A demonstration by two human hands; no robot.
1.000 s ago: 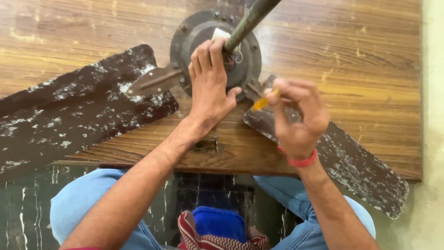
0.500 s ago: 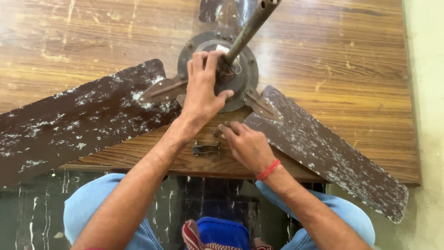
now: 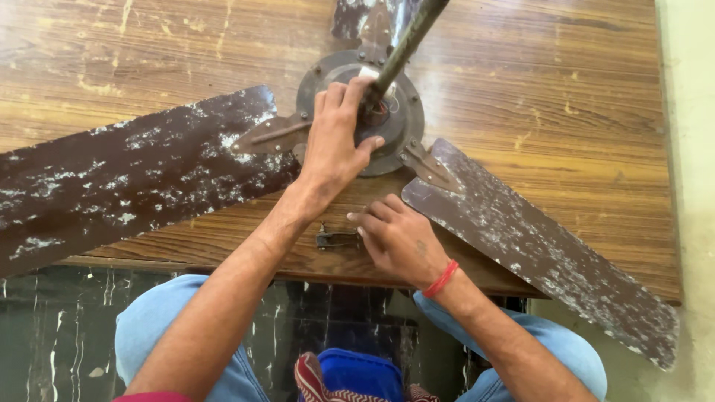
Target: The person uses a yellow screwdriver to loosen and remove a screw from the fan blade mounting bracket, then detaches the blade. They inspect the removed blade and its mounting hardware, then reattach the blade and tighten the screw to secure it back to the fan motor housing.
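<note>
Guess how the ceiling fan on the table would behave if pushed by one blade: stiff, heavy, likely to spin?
The ceiling fan probably pivots rather than slides: its metal motor hub looks heavy, and the left hand rests on it. The long, flat right blade overhangs the wooden table edge, so it may flex slightly. Its flaking paint suggests a rough, non-slippery surface.

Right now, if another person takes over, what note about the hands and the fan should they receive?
Left hand: rests flat on the round dark metal fan hub, beside its rod.
Right hand: fingertips at a small dark metal part on the scratched wooden table; whether it grips is unclear.
Three worn brown blades remain attached; the left blade overhangs the edge.
Done or left: cannot be judged.
</note>
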